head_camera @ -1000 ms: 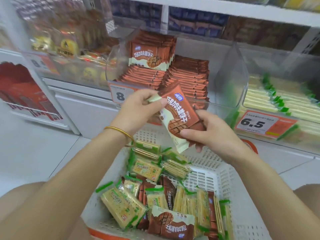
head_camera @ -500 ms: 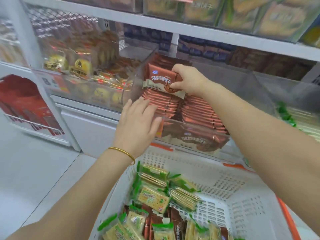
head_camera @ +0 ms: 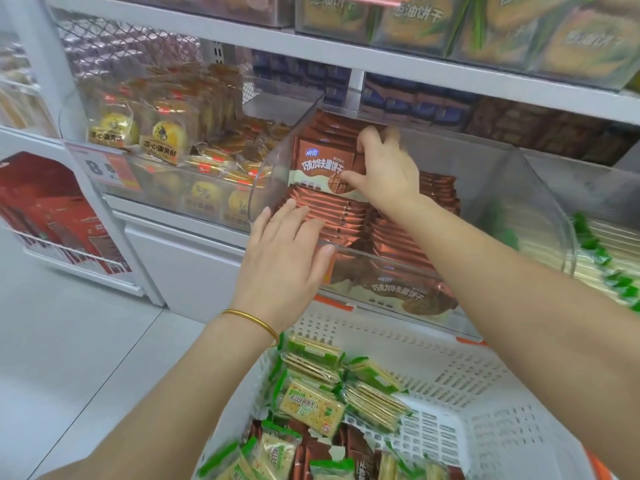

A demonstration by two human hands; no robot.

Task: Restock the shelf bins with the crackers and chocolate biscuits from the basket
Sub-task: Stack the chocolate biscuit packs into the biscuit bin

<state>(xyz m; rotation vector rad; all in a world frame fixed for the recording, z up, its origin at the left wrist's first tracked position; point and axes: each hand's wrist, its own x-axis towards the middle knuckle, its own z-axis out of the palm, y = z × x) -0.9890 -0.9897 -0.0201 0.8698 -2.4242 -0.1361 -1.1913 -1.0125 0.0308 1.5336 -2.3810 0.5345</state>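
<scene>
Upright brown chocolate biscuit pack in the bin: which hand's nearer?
Right. Right hand grips the upright brown chocolate biscuit pack; left hand rests lower, on the front of the clear plastic bin.

yolk pastry packs [head_camera: 138, 133] piled up left | red boxes [head_camera: 45, 202] in a wire rack [head_camera: 69, 252] lower left | blue packs [head_camera: 398, 105] way back | price tag [head_camera: 104, 168] says 8

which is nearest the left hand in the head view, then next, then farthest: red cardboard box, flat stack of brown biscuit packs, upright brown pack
1. Flat stack of brown biscuit packs, at the left hand's fingertips.
2. Upright brown pack, behind it, held by the right hand.
3. Red cardboard box, far left, low down.
</scene>
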